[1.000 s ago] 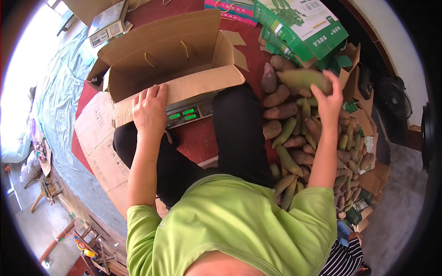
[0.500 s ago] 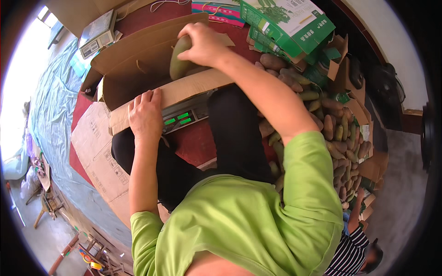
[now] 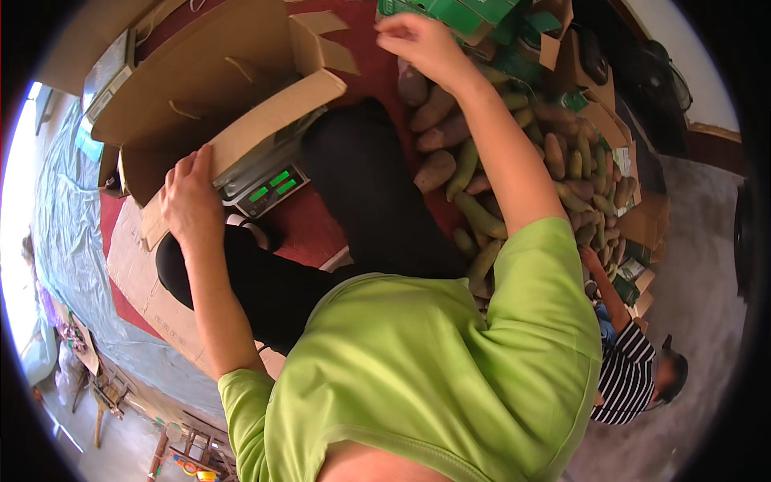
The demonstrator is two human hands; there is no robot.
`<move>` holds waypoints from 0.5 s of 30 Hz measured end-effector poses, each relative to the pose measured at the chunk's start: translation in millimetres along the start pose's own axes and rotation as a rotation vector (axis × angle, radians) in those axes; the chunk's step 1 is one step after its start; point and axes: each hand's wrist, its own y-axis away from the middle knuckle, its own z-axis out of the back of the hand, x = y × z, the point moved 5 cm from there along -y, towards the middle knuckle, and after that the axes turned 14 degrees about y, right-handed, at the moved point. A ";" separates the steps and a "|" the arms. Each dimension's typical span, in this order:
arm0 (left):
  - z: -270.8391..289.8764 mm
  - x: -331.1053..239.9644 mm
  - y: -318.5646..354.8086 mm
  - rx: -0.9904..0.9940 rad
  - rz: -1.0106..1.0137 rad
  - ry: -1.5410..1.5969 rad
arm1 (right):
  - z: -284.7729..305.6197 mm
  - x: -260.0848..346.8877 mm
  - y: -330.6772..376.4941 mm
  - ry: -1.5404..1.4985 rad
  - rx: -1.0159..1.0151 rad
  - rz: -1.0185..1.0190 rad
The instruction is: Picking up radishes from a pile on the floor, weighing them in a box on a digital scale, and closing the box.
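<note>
My left hand (image 3: pixel 193 198) grips the near flap of an open cardboard box (image 3: pixel 265 124), fingers over its edge. The box rests on a digital scale (image 3: pixel 277 191) with lit green digits, between my legs. My right hand (image 3: pixel 414 40) is raised beyond the box's right end, slightly blurred. Its fingers are loosely bent and apart, with nothing visible in them. Below and right of it lies a heap of large, long mango-like fruits (image 3: pixel 466 170), some green, some reddish brown. The near flap hides much of the box's bottom.
Green printed cartons (image 3: pixel 466 14) stand at the back right. A pale blue plastic sheet (image 3: pixel 72 233) and flattened cardboard (image 3: pixel 144 277) cover the left side. Another person in a striped shirt (image 3: pixel 630 373) reaches toward the heap at lower right. Wooden stools (image 3: pixel 197 446) stand at lower left.
My right hand has let go of a green mango-like fruit inside the box and moved right, out over the heap's edge. My left hand stays on the flap. The whole view has shifted.
</note>
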 end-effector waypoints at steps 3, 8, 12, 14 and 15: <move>-2.9 -6.4 -2.0 0.024 0.019 0.008 | 18.9 -97.3 57.6 0.116 -0.062 -0.190; -3.2 -3.0 0.6 -0.002 0.044 0.000 | -7.0 -243.7 176.2 0.439 0.073 -0.532; -3.1 -5.4 1.4 -0.014 0.038 0.016 | -34.2 -273.9 257.9 0.679 0.292 -0.746; -4.4 -8.3 -0.7 -0.006 0.018 0.031 | -50.4 -279.9 280.6 0.785 0.371 -0.734; -3.1 -7.5 0.1 -0.012 0.032 0.020 | -58.1 -276.8 288.3 0.809 0.426 -0.746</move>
